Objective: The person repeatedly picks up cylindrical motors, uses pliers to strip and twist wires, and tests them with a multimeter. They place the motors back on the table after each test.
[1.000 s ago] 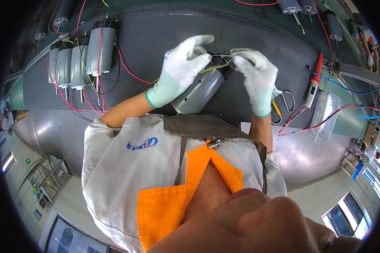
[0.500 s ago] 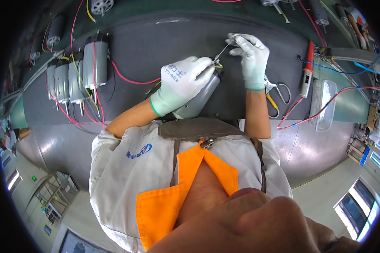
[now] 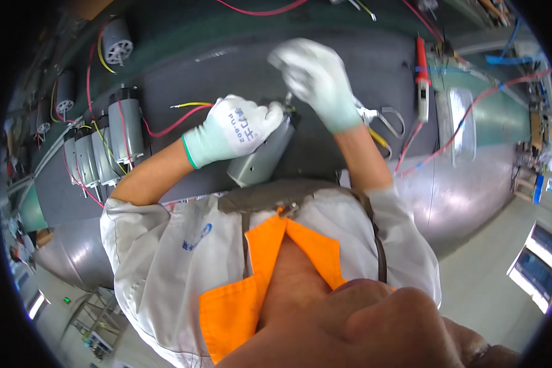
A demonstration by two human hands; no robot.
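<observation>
"Where did the thing you were working on lie?"

"The grey metal cylindrical motor with a dark end (image 3: pixel 259 162) lay aslant on the dark tabletop (image 3: pixel 184 78), in front of my chest, its dark end pointing away from me."

"And how was your grip?"

"My left hand (image 3: pixel 242 127), in a white glove turning pale green at the wrist, was against the motor near its dark end, fingers curled in; I couldn't tell whether it grasped anything. My right hand (image 3: pixel 316 80), gloved alike, was raised near that end, too blurred to tell whether it clasped something."

"What else was about?"

"A red wire (image 3: pixel 179 124) and a yellow wire (image 3: pixel 192 104) reached leftward from beside my left hand. Further left was a row of grey cylindrical motors (image 3: pixel 125 130). On my right lay a yellow-handled hand tool (image 3: pixel 379 137), then a slim red-and-white tool (image 3: pixel 422 67) and a clear plastic tray (image 3: pixel 463 126)."
</observation>
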